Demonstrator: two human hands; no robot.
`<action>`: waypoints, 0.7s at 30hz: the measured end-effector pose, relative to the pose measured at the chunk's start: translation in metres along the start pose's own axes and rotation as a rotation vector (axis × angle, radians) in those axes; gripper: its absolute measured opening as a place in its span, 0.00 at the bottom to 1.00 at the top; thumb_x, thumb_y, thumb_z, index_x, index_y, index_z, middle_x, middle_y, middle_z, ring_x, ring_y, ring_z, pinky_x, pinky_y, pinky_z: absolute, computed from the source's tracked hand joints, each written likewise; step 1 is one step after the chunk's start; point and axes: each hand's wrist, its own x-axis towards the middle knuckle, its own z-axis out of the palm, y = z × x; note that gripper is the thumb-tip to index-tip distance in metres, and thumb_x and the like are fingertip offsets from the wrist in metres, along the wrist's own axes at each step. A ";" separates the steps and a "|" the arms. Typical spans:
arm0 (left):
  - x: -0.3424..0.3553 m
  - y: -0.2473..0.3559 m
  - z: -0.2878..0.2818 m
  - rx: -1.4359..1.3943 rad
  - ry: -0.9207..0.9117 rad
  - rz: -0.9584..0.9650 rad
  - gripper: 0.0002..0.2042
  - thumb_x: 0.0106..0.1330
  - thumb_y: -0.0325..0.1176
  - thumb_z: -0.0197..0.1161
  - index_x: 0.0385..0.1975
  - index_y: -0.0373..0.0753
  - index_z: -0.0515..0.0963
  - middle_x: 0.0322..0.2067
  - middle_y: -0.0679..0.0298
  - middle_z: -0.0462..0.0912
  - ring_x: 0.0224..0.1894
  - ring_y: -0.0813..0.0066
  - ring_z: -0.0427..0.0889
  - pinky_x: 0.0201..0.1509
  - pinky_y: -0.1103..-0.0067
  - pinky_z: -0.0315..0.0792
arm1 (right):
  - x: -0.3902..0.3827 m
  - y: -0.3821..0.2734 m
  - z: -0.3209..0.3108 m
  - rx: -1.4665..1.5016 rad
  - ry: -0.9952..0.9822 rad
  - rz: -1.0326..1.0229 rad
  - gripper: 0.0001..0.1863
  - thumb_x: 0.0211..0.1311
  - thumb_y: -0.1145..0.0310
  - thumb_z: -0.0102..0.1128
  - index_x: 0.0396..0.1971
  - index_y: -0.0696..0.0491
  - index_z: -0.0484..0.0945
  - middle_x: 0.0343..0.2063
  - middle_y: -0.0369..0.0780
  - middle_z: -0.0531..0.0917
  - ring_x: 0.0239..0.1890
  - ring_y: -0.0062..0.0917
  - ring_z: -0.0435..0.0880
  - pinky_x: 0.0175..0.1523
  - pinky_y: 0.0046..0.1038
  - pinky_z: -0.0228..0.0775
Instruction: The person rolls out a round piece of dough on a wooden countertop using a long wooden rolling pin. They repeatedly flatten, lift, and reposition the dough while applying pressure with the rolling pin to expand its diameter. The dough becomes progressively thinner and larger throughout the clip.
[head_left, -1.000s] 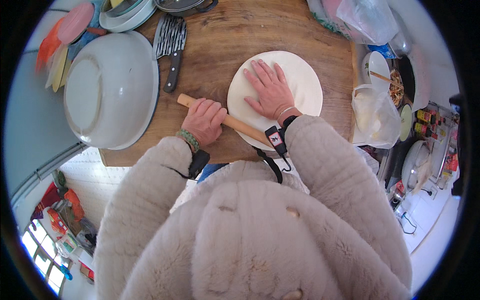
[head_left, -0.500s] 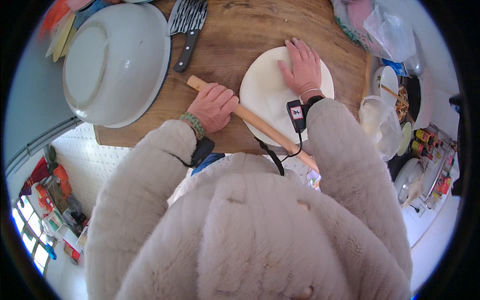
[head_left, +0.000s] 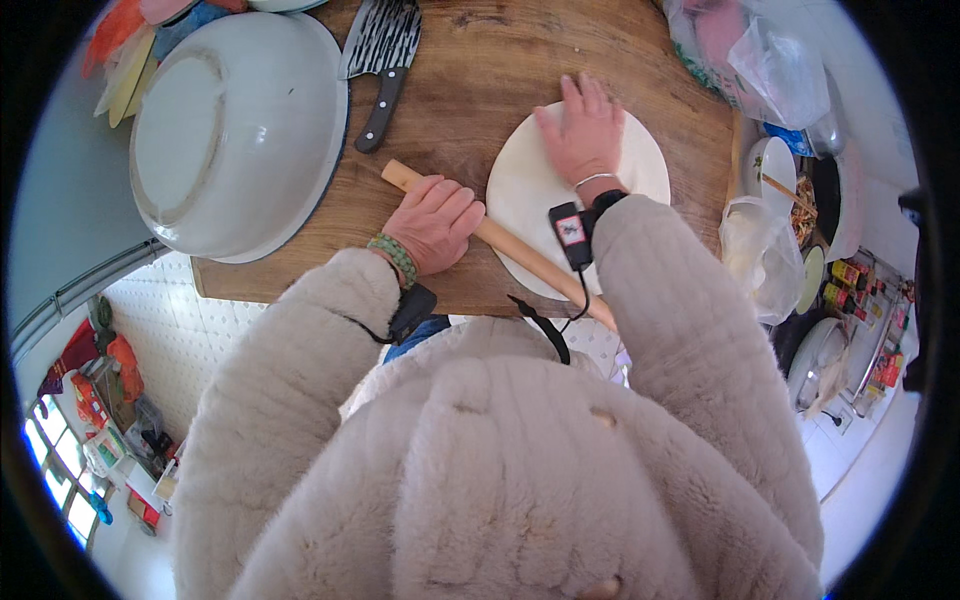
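Observation:
My left hand [head_left: 430,220] grips a long wooden rolling pin [head_left: 530,260] near its upper end; the pin slants down to the right across the lower part of a round sheet of pale dough [head_left: 640,180]. My right hand [head_left: 583,135] lies on the upper middle of the dough with its fingers spread, pointing away from me. The dough sits on a wooden table [head_left: 480,60]. Left of it lie a cleaver [head_left: 380,105] with a patterned blade and dark handle, and a large white basin [head_left: 240,140] turned upside down.
Plastic bags [head_left: 760,70], a white bowl with chopsticks [head_left: 772,160], a pan with chopped food and a bag [head_left: 760,260] with pale contents crowd the right side. Stacked dishes and colourful items sit at the back left. Bottles [head_left: 850,290] stand beyond on the right.
Compared with a second ago my right hand rests farther toward the dough's back edge; between the last two frames it shifted slightly left. The view has shifted, and my left hand still holds the pin.

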 end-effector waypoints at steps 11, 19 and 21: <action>-0.004 -0.002 0.004 -0.028 -0.043 0.001 0.26 0.42 0.34 0.69 0.47 0.40 0.76 0.46 0.59 0.77 0.53 0.59 0.75 0.64 0.59 0.65 | -0.004 -0.028 0.001 0.139 -0.013 -0.143 0.33 0.65 0.44 0.51 0.64 0.50 0.71 0.66 0.42 0.71 0.70 0.35 0.64 0.75 0.46 0.44; -0.001 -0.001 0.001 -0.032 -0.077 -0.022 0.21 0.47 0.34 0.66 0.44 0.42 0.76 0.44 0.63 0.76 0.51 0.62 0.75 0.64 0.62 0.65 | -0.011 -0.045 -0.002 0.216 -0.086 -0.202 0.33 0.65 0.45 0.52 0.63 0.51 0.70 0.66 0.42 0.70 0.71 0.35 0.63 0.75 0.46 0.44; -0.001 0.000 -0.001 -0.033 -0.087 -0.026 0.24 0.43 0.33 0.68 0.46 0.41 0.76 0.46 0.60 0.76 0.53 0.60 0.75 0.64 0.60 0.65 | -0.009 -0.043 -0.001 0.219 -0.065 -0.223 0.32 0.65 0.47 0.53 0.63 0.51 0.71 0.65 0.42 0.71 0.70 0.36 0.64 0.75 0.46 0.45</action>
